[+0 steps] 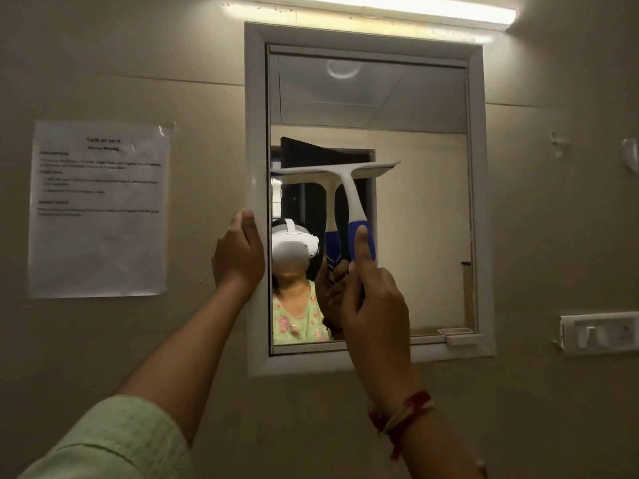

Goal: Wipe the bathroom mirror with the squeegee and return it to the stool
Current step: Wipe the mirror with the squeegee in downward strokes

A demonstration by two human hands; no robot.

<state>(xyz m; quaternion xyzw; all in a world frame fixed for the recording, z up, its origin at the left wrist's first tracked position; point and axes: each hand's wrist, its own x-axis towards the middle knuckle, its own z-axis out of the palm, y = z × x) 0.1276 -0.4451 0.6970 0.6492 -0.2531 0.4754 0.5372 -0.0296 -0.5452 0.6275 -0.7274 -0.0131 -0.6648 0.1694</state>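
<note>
From the head view, the right hand (pixel 371 299) grips the blue handle of the squeegee (pixel 349 198), thumb along it, with the blade lying across the mirror (pixel 422 209) at mid-height. The left hand (pixel 238 252) wraps its fingers around the mirror's white frame (pixel 256 133) on the left edge.

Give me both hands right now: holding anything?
Left hand: gripping the mirror frame's left edge, steadying it.
Right hand: closed on the squeegee's blue handle, blade against the mirror glass.
</note>
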